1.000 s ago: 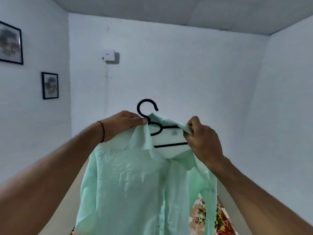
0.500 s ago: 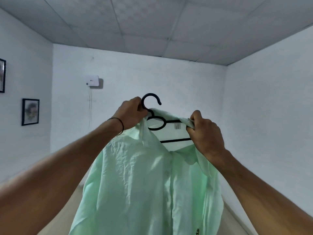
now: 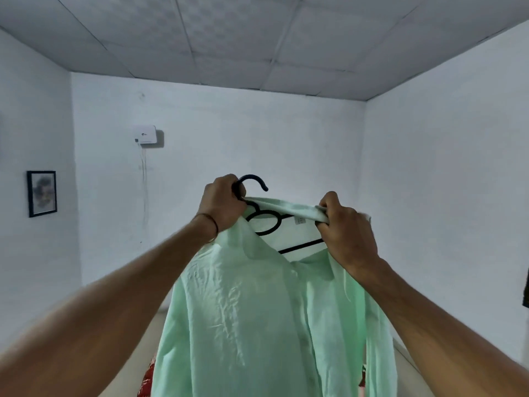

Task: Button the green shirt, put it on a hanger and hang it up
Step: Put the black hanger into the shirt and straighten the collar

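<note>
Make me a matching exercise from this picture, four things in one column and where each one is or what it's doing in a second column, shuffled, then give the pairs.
Column one:
1. black plastic hanger
2. pale green shirt
3. left hand
4. right hand

Column two:
A. pinches the collar
B. grips the base of the hook
C. sits inside the neck opening
D. hangs down between the forearms

Pairs: 1-C, 2-D, 3-B, 4-A
</note>
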